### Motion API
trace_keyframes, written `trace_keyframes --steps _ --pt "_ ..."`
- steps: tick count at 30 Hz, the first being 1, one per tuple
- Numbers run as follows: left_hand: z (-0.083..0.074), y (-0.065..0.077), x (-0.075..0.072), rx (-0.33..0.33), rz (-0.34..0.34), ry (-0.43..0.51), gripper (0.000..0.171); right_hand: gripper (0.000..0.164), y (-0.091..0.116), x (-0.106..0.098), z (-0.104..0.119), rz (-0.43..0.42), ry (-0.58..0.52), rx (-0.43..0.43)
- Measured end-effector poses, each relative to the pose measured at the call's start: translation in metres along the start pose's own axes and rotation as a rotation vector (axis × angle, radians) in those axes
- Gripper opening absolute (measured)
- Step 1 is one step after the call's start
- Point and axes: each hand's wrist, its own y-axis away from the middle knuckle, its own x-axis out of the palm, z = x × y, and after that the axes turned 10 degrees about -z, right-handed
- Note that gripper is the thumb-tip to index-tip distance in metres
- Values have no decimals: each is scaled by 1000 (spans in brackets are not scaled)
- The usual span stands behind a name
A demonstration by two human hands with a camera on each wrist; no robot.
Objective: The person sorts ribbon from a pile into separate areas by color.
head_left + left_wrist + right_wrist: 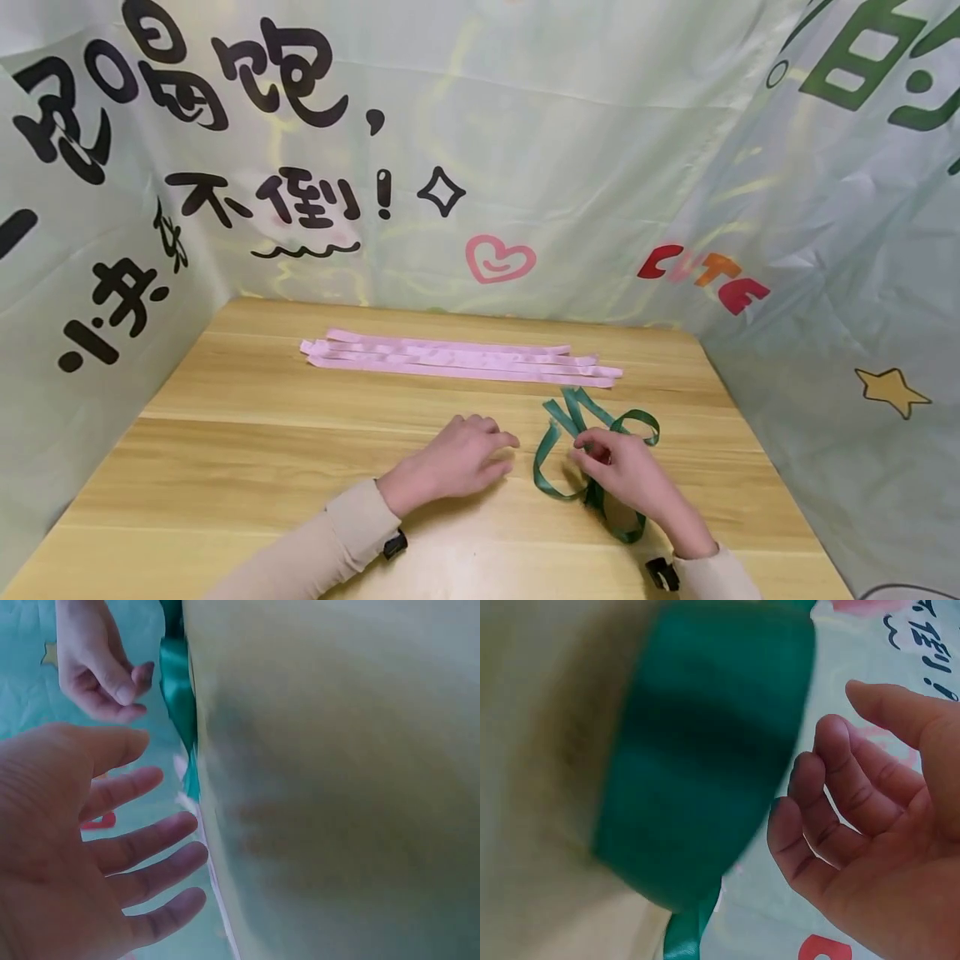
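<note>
A tangle of green satin ribbon (574, 410) lies on the right part of the table, its loops and loose ends spread out. Over it hovers my right hand (628, 473), fingers loosely bent, hiding the middle of the heap. In the right wrist view a broad green ribbon loop (705, 757) stands close to the camera, and that hand's thumb and fingers (836, 746) are apart with nothing between them. My left hand (455, 461) is left of the ribbon, above the wood, its fingers (150, 844) spread and holding nothing.
Several pink ribbon strips (450, 358) lie side by side across the back of the wooden table (262, 467). Printed cloth walls (600, 167) enclose the table at the back and both sides. A black band (394, 545) is at the left cuff, another (662, 574) at the right.
</note>
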Motion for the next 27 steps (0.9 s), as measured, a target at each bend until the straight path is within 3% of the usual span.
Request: trace_keyframes --steps 9,18,27 --pt "-23 -9 12 68 104 -66 46 6 13 8 3 27 -31 -103" --pt "-36 -13 18 128 99 -146 46 16 22 13 9 93 -54 -185" --pt "-41 -16 22 137 104 -188 41 16 23 18 8 87 -60 -247"
